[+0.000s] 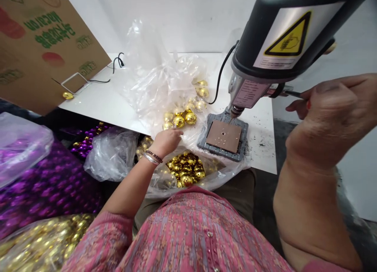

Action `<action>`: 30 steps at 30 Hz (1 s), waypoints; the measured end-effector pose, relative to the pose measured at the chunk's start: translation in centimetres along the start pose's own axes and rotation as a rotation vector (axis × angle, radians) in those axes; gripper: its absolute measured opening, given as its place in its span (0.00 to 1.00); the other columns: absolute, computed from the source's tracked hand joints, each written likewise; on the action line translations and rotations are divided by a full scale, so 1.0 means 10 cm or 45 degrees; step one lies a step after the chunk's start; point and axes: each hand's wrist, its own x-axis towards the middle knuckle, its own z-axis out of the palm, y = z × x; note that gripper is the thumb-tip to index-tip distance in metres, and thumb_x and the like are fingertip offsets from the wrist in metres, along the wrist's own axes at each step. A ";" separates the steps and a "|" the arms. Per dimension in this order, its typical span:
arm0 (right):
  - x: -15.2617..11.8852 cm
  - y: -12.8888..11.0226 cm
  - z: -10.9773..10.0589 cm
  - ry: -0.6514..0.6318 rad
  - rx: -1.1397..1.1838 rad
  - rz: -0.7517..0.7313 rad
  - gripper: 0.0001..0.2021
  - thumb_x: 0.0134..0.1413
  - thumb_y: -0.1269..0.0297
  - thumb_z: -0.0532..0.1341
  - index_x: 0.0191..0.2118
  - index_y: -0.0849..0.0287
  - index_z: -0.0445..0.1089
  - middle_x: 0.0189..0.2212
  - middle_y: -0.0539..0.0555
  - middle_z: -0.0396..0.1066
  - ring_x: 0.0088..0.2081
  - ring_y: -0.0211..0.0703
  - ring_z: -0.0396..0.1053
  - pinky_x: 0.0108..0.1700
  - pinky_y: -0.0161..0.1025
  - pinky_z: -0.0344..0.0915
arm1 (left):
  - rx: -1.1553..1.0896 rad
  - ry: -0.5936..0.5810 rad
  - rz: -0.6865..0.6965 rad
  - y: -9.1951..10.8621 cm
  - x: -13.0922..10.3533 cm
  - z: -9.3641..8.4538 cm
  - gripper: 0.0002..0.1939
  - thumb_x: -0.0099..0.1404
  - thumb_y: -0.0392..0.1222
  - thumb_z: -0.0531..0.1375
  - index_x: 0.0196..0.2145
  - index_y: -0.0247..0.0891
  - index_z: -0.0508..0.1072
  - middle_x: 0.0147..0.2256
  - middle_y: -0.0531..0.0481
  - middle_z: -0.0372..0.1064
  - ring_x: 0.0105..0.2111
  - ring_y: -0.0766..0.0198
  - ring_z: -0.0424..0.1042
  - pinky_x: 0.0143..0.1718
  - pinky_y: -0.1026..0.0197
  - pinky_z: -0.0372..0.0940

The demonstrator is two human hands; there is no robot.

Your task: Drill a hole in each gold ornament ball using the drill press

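My right hand (330, 107) is closed around the thin metal feed handle (293, 93) on the side of a black drill press (273, 40). Under its chuck (236, 110), a brown square block (224, 136) with a small hole lies on the grey base (206, 140). My left hand (168, 140), with a bracelet at the wrist, has its fingers drawn together beside shiny gold balls (179, 121) on clear plastic. Whatever is in those fingers is hidden. Below that hand, an open plastic bag (215, 181) at my lap holds more gold balls (187, 179).
A cardboard box (44, 48) stands at the left, with one gold ball (68, 95) near it on the white table (108, 103). Bags of purple balls (44, 181) and gold balls (44, 244) fill the lower left. A black cable (223, 73) hangs behind the press. Dark shavings (259, 138) lie beside its base.
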 end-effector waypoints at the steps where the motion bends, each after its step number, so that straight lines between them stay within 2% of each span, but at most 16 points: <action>1: -0.01 0.01 0.00 -0.003 0.000 -0.013 0.16 0.69 0.56 0.60 0.34 0.63 0.68 0.27 0.43 0.67 0.28 0.26 0.66 0.37 0.38 0.60 | 0.070 0.007 -0.051 -0.05 0.02 -0.01 0.18 0.70 0.34 0.63 0.54 0.43 0.85 0.58 0.39 0.82 0.56 0.45 0.82 0.59 0.47 0.75; 3: -0.02 0.04 -0.01 -0.005 0.006 -0.030 0.14 0.68 0.57 0.60 0.34 0.63 0.68 0.28 0.44 0.67 0.29 0.27 0.66 0.38 0.39 0.61 | 0.159 0.005 -0.109 -0.15 0.04 -0.02 0.25 0.66 0.33 0.65 0.59 0.45 0.82 0.63 0.39 0.78 0.57 0.43 0.81 0.58 0.47 0.75; 5: -0.04 0.07 -0.01 -0.006 0.013 -0.045 0.13 0.67 0.58 0.60 0.34 0.62 0.67 0.28 0.45 0.67 0.29 0.28 0.66 0.39 0.38 0.61 | 0.215 -0.019 -0.118 -0.22 0.05 -0.02 0.29 0.64 0.33 0.66 0.63 0.45 0.79 0.65 0.39 0.77 0.58 0.43 0.81 0.58 0.49 0.75; 10: -0.07 0.08 0.00 -0.014 0.030 -0.066 0.14 0.67 0.56 0.60 0.34 0.61 0.65 0.29 0.47 0.65 0.30 0.28 0.63 0.39 0.36 0.59 | 0.197 -0.057 -0.100 -0.30 0.10 0.02 0.28 0.63 0.31 0.67 0.60 0.37 0.78 0.55 0.35 0.80 0.52 0.44 0.82 0.53 0.52 0.74; 12: -0.07 0.06 -0.01 -0.021 0.002 -0.072 0.15 0.68 0.54 0.59 0.34 0.61 0.66 0.29 0.46 0.65 0.30 0.28 0.63 0.39 0.36 0.60 | 0.007 -0.023 -0.084 -0.27 0.11 -0.01 0.28 0.61 0.36 0.71 0.60 0.37 0.78 0.48 0.39 0.81 0.47 0.47 0.81 0.49 0.53 0.73; 15: -0.08 0.05 -0.01 -0.030 -0.022 -0.096 0.16 0.69 0.52 0.58 0.35 0.60 0.67 0.28 0.46 0.66 0.30 0.29 0.66 0.41 0.38 0.64 | -0.623 -0.038 -0.013 -0.17 0.10 -0.07 0.36 0.59 0.49 0.74 0.63 0.40 0.77 0.40 0.47 0.79 0.39 0.56 0.77 0.43 0.57 0.71; 18: -0.09 0.05 -0.01 -0.009 0.005 -0.132 0.17 0.68 0.51 0.58 0.36 0.61 0.67 0.27 0.47 0.66 0.29 0.30 0.66 0.40 0.38 0.65 | -1.334 -0.208 0.021 0.01 0.06 -0.07 0.43 0.56 0.58 0.74 0.67 0.45 0.73 0.38 0.49 0.76 0.34 0.61 0.74 0.34 0.61 0.66; 20: -0.09 0.06 0.00 -0.011 -0.005 -0.154 0.18 0.68 0.50 0.59 0.36 0.61 0.68 0.27 0.47 0.67 0.29 0.30 0.65 0.39 0.37 0.65 | -1.637 -0.314 -0.022 0.15 0.06 -0.01 0.49 0.50 0.59 0.77 0.68 0.49 0.71 0.38 0.50 0.75 0.33 0.63 0.74 0.30 0.63 0.62; 22: -0.10 0.06 -0.01 -0.028 -0.019 -0.165 0.19 0.69 0.49 0.59 0.37 0.61 0.68 0.29 0.48 0.70 0.30 0.29 0.66 0.39 0.36 0.66 | -1.786 -0.341 -0.070 0.26 0.07 0.08 0.53 0.47 0.60 0.79 0.68 0.52 0.69 0.41 0.49 0.76 0.34 0.62 0.76 0.30 0.64 0.62; 23: -0.10 0.06 -0.02 -0.040 -0.022 -0.169 0.19 0.70 0.48 0.59 0.37 0.62 0.68 0.31 0.48 0.71 0.30 0.28 0.66 0.39 0.35 0.66 | -1.819 -0.332 -0.086 0.29 0.09 0.13 0.53 0.48 0.62 0.79 0.68 0.53 0.68 0.44 0.48 0.77 0.37 0.61 0.77 0.31 0.63 0.64; 26: -0.10 0.05 -0.04 -0.080 -0.001 -0.204 0.18 0.71 0.50 0.58 0.38 0.62 0.68 0.31 0.48 0.71 0.31 0.28 0.66 0.40 0.34 0.67 | -1.861 -0.309 -0.138 0.35 0.17 0.25 0.46 0.58 0.70 0.72 0.68 0.53 0.66 0.50 0.44 0.78 0.44 0.56 0.81 0.39 0.58 0.72; 28: -0.10 0.03 -0.05 -0.109 0.009 -0.215 0.17 0.71 0.52 0.58 0.38 0.62 0.69 0.30 0.48 0.69 0.31 0.28 0.66 0.40 0.33 0.67 | -1.874 -0.325 -0.182 0.36 0.23 0.29 0.43 0.61 0.69 0.71 0.66 0.51 0.68 0.50 0.44 0.80 0.45 0.55 0.82 0.41 0.56 0.73; 30: -0.10 0.00 -0.06 -0.121 0.013 -0.192 0.15 0.70 0.54 0.57 0.37 0.62 0.68 0.29 0.48 0.69 0.32 0.28 0.66 0.40 0.32 0.66 | -1.876 -0.349 -0.197 0.39 0.30 0.32 0.41 0.58 0.64 0.75 0.63 0.49 0.71 0.49 0.44 0.81 0.44 0.55 0.83 0.40 0.57 0.74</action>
